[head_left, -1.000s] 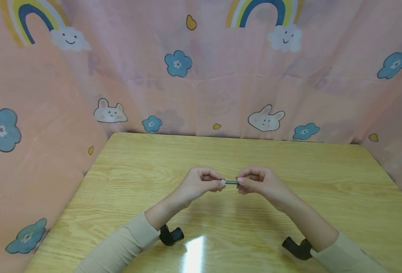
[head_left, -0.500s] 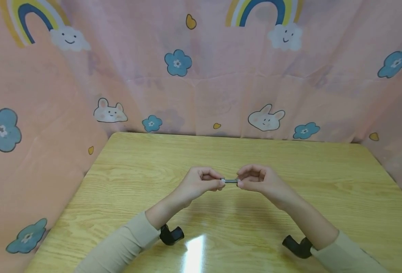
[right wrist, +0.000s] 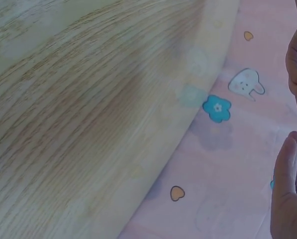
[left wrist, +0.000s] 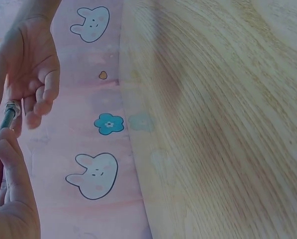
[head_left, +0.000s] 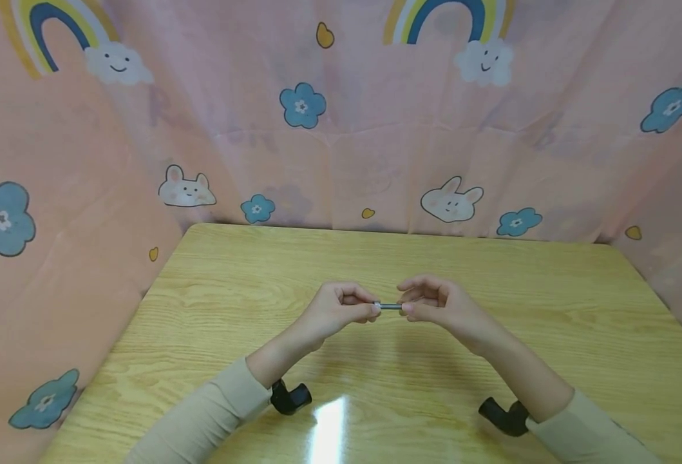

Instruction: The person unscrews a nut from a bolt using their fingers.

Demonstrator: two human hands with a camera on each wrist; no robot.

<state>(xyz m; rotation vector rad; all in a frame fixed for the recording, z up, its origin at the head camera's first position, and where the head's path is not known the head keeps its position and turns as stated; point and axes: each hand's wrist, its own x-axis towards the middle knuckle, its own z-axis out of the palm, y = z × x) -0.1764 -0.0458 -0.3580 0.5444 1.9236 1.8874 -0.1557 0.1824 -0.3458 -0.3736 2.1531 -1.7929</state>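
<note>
Just right of frame centre in head view, left hand (head_left: 336, 314) pinches bolt (head_left: 391, 306) at its head end, between thumb and fingers. Bolt's long axis runs nearly level, left to right, pointing from left grip toward right hand (head_left: 446, 310). Nut (left wrist: 12, 106) sits near bolt's far end, just beside right hand's parted, loosely bent fingers; no grip there, contact unclear. Left hand nearer to head, right to nut. Below, wooden table (head_left: 230, 270); across upper frame, pink printed cloth (head_left: 364, 161).
</note>
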